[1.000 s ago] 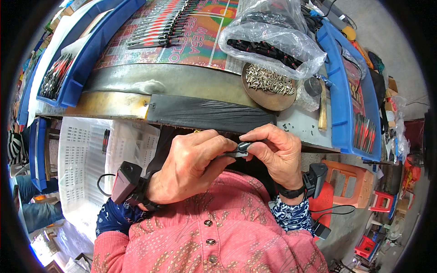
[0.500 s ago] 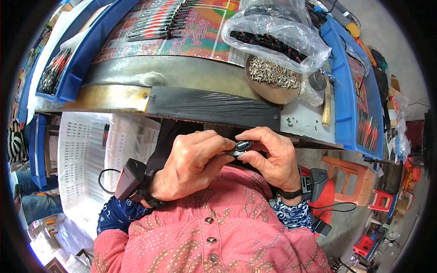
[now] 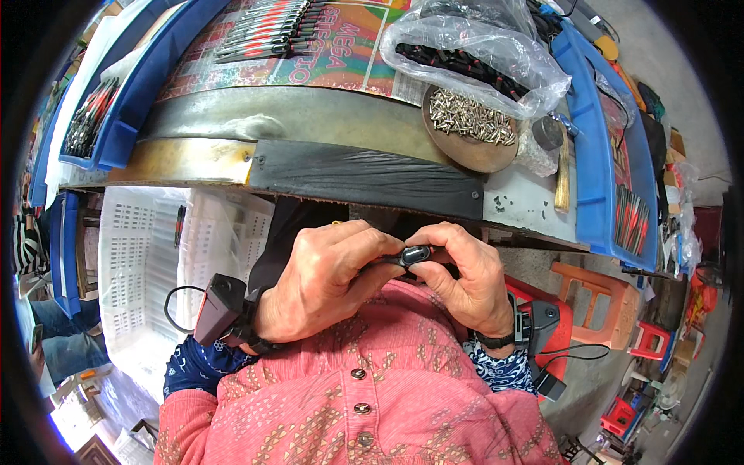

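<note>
Between my hands, just in front of my chest, is a small black part with a glossy oval end (image 3: 416, 255). My left hand (image 3: 329, 271) pinches its left side between thumb and fingers, and the rest of it is hidden by those fingers. My right hand (image 3: 461, 267) grips the other side with thumb and forefinger. Beyond my hands runs the bench edge, covered with a black strip (image 3: 364, 178). A round dish (image 3: 487, 157) of small silvery metal pieces (image 3: 470, 118) stands on the bench, beside a clear plastic bag (image 3: 535, 58) of black and red parts.
Slim red and black pieces (image 3: 267, 35) lie in a row on a printed board. Blue bins (image 3: 128, 116) holding similar pieces flank the bench. A brush (image 3: 562, 182) lies right of the dish. A white perforated basket (image 3: 139, 271) stands at left, an orange stool (image 3: 601, 298) at right.
The black part has turned slightly between my fingers, and its pale lower edge no longer shows. My right hand has shifted a little; both hands keep their hold.
</note>
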Tool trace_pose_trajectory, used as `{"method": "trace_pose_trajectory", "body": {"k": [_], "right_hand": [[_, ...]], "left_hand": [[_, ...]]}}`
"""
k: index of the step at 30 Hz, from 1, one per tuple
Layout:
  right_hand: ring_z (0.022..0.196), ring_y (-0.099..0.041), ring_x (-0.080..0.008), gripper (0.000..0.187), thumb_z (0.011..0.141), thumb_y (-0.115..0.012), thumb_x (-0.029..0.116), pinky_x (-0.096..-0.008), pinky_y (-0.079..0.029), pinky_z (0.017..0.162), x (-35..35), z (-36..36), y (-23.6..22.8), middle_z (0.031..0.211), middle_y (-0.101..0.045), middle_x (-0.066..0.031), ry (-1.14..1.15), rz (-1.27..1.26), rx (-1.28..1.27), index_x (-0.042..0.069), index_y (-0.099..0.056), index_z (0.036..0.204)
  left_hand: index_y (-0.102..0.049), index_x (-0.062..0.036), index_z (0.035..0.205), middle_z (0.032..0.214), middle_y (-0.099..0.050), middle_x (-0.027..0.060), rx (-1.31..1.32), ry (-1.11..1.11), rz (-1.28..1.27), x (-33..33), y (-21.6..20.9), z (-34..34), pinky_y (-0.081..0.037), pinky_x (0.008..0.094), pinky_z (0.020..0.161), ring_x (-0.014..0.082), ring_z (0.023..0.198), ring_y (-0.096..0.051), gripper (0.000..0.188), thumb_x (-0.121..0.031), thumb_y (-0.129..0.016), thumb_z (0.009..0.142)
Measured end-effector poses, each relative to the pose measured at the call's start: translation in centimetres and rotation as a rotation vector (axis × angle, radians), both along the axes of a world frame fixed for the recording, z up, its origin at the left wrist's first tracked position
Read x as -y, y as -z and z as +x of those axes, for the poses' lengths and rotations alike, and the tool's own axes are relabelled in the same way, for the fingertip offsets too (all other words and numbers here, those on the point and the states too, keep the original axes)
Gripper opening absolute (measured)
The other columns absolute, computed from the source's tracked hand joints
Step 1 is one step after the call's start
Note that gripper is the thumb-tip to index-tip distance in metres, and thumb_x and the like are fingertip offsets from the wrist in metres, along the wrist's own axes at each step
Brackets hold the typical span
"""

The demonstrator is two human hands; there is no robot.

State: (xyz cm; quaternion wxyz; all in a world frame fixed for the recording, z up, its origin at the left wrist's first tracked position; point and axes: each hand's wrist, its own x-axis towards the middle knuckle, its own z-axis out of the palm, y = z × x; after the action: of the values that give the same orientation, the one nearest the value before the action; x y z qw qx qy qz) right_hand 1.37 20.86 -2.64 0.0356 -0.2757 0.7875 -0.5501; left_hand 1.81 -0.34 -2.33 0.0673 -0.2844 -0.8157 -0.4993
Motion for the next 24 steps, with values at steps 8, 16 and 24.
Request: {"method": "trace_pose_trajectory", "body": {"k": [8, 16, 24], "right_hand": [[0.081, -0.066, -0.0331, 0.024, 0.086, -0.070, 0.006, -0.0386, -0.053, 0.070, 0.0, -0.6, 0.7, 0.094, -0.065, -0.0162, -0.036, 0.060, -0.195, -0.002, -0.059, 0.107], [0.076, -0.069, -0.0191, 0.021, 0.087, -0.072, 0.008, -0.0291, -0.054, 0.067, 0.2, 0.1, 0.7, 0.093, -0.070, -0.0117, 0.062, -0.052, 0.029, -0.002, -0.066, 0.104], [0.075, -0.070, -0.0236, 0.020, 0.085, -0.073, 0.006, -0.0307, -0.054, 0.065, -0.4, 0.1, 0.8, 0.089, -0.070, -0.0132, -0.014, 0.004, -0.015, -0.002, -0.066, 0.102]], "left_hand": [[-0.067, -0.0003, 0.095, 0.076, -0.065, 0.0123, -0.046, -0.033, 0.013, -0.2, 0.7, 0.2, -0.049, 0.0339, 0.056, 0.0269, 0.066, -0.065, 0.027, 0.000, -0.078, 0.071], [-0.065, -0.0025, 0.093, 0.075, -0.062, 0.0115, 0.002, -0.028, -0.031, 0.2, 0.6, 0.2, -0.049, 0.0371, 0.058, 0.0305, 0.066, -0.063, 0.024, -0.005, -0.078, 0.073], [-0.066, -0.0003, 0.095, 0.076, -0.064, 0.0118, -0.015, -0.009, -0.019, 0.3, 1.3, 0.7, -0.049, 0.0348, 0.054, 0.0268, 0.063, -0.064, 0.027, -0.002, -0.079, 0.071]]}}
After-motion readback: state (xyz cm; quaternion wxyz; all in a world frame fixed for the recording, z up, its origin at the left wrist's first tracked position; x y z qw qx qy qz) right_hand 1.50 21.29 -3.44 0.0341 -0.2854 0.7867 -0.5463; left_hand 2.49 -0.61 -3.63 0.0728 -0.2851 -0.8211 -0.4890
